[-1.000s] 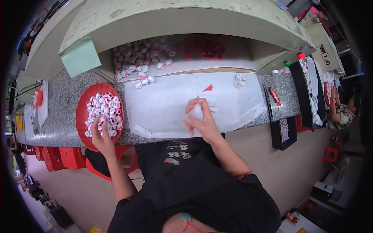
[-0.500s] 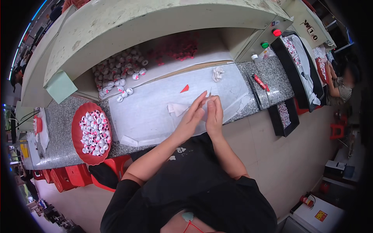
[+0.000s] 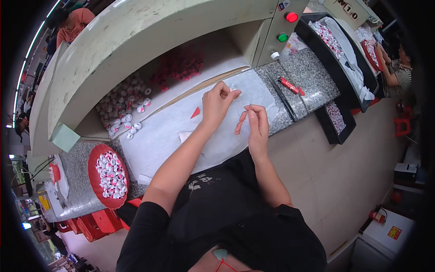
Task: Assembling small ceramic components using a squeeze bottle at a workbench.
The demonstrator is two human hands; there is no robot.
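Note:
My left hand (image 3: 219, 103) reaches over the white paper sheet (image 3: 158, 136), thumb and fingers closed at a crumpled white tissue (image 3: 234, 86) that they partly hide. Nearer to me, my right hand (image 3: 257, 129) pinches a thin, needle-like tool (image 3: 251, 102) pointing upward between thumb and forefinger, its other fingers loosely curled. A small red triangular piece (image 3: 195, 112) lies on the sheet left of my left wrist. Beside my left forearm is a folded white cloth (image 3: 184, 136), partly covered by the arm.
White-and-pink ring-like pieces fill a red bowl (image 3: 93, 170) at left; more (image 3: 124, 106) are heaped under the grey cabinet (image 3: 149, 41). A red tube (image 3: 288, 85) and a black stick (image 3: 283, 99) lie right, before black trays (image 3: 317, 34). A co-worker (image 3: 398, 68) sits far right.
My hands have parted: the left has moved forward to the crumpled tissue, while the right stays back with the thin tool. The whole view has shifted and turned somewhat.

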